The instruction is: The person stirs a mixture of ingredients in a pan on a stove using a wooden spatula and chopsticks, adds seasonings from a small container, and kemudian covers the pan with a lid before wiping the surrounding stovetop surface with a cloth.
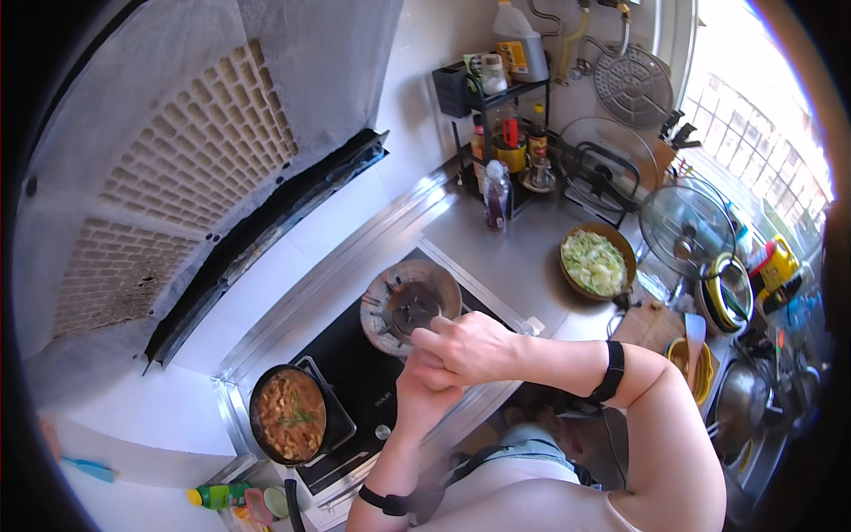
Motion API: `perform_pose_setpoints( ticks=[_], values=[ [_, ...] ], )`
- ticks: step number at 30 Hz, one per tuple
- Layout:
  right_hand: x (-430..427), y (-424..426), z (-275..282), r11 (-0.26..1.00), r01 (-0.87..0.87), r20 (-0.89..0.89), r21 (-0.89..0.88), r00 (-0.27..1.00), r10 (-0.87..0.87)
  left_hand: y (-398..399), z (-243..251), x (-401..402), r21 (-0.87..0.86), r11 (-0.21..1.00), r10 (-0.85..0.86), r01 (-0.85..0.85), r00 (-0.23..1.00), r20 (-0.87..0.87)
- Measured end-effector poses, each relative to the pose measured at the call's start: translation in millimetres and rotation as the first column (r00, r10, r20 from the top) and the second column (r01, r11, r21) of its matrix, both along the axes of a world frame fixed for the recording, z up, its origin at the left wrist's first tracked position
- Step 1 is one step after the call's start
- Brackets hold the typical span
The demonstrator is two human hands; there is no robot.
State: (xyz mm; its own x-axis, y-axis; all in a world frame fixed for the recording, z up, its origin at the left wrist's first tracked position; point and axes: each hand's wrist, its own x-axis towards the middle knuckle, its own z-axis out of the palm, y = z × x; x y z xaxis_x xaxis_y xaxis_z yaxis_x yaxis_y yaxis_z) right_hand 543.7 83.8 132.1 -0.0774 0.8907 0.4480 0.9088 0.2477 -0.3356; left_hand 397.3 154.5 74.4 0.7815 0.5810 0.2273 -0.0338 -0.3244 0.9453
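Note:
My right hand [472, 347] lies over my left hand [429, 389], both with curled fingers, above the front part of a black glass gas hob [359, 392]. Whether anything is held between them is hidden. Just behind the hands sits a burner with a round metal ring [379, 319] around it and no pan on top. At the left end of the hob, a black frying pan [290, 465] contains a reddish-brown stew [289, 415] with green sprigs. A brown bowl of chopped pale-green cabbage [595, 263] stands on the steel counter to the right.
A range hood [199, 146] hangs at the upper left. A black rack [515, 93] carries bottles. Glass lids [688, 229], a wooden cutting board [648, 326], a yellow basket [701, 382] and a knife block [665, 153] crowd the right. A green bottle [223, 495] lies at the lower left.

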Motion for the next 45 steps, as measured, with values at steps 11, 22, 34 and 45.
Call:
perform_pose_setpoints(
  ticks=[11,22,34,45],
  values=[
    [-26.7,-74.0,-15.7,0.936,0.213,-0.184,-0.282,0.945,-0.27,-38.4,-40.0,3.0,-0.245,0.948,-0.187,0.202,0.979,0.084],
    [71.1,-99.5,-46.2,0.864,0.25,-0.453,-0.437,0.769,-0.451,-52.5,-43.3,106.2,0.029,0.962,-0.271,0.271,0.962,-0.021],
    [218.2,-77.4,-73.8,0.936,0.334,0.025,-0.115,0.943,-0.333,-33.6,-68.4,244.5,0.123,0.961,-0.206,0.249,0.937,-0.282],
    [298.2,-55.0,-92.2,0.895,0.376,-0.09,-0.24,0.909,-0.406,-1.2,-107.3,330.7,0.031,0.968,-0.216,0.248,0.892,-0.396]
  ],
)
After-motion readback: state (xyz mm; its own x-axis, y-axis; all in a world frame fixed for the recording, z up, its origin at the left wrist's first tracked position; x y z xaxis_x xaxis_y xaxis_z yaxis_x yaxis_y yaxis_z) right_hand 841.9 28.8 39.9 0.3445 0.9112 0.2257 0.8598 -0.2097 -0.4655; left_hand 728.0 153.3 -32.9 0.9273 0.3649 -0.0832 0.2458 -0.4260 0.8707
